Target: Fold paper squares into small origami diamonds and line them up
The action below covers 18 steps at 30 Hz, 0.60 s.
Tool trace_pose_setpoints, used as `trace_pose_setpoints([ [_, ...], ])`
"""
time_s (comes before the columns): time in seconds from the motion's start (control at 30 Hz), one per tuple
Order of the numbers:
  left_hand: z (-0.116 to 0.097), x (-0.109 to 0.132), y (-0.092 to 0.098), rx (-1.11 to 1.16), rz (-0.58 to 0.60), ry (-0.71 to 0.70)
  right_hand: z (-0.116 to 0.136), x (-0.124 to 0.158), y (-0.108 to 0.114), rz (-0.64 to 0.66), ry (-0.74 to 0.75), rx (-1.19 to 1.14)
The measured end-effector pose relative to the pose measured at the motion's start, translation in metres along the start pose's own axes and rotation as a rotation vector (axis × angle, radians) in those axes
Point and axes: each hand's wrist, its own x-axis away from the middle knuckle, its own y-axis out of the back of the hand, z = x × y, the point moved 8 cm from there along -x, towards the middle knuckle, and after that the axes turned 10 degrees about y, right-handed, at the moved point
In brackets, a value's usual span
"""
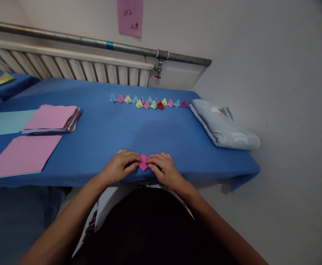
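Observation:
A small piece of bright pink folded paper (143, 162) lies at the front of the blue-covered table (105, 136), showing a diamond outline between my hands. The fingers and thumb of my left hand (121, 165) pinch its left side. From the other side, my right hand (164, 168) grips its right corner with thumb and fingers. Parts of the paper's edges are hidden under the fingertips. Farther back, several folded paper pieces (146, 104) in pink, yellow, teal, purple and red stand in a row, partly two deep.
On the left lie a stack of coloured paper (50, 117), pink sheets (23, 154) and a light teal sheet (6, 122). A folded pale blue cloth (227, 127) sits at the right end. Behind the table run a radiator (89, 70) and a metal pipe (83, 39).

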Motion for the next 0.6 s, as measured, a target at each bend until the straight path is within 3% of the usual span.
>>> trace_pose_setpoints([
  [0.1,0.001,-0.001,-0.001,-0.01,0.016,0.04,-0.002,0.001,0.001,-0.02,0.001,-0.026],
  [0.23,0.007,-0.004,-0.003,-0.055,-0.004,0.133,-0.01,-0.001,0.004,-0.102,-0.112,-0.017],
  [0.4,0.013,-0.008,-0.003,-0.14,-0.036,0.294,-0.009,-0.007,-0.001,0.015,-0.226,0.136],
  [0.6,0.008,-0.017,-0.006,-0.127,0.034,0.383,-0.011,-0.011,-0.005,0.065,-0.288,0.098],
])
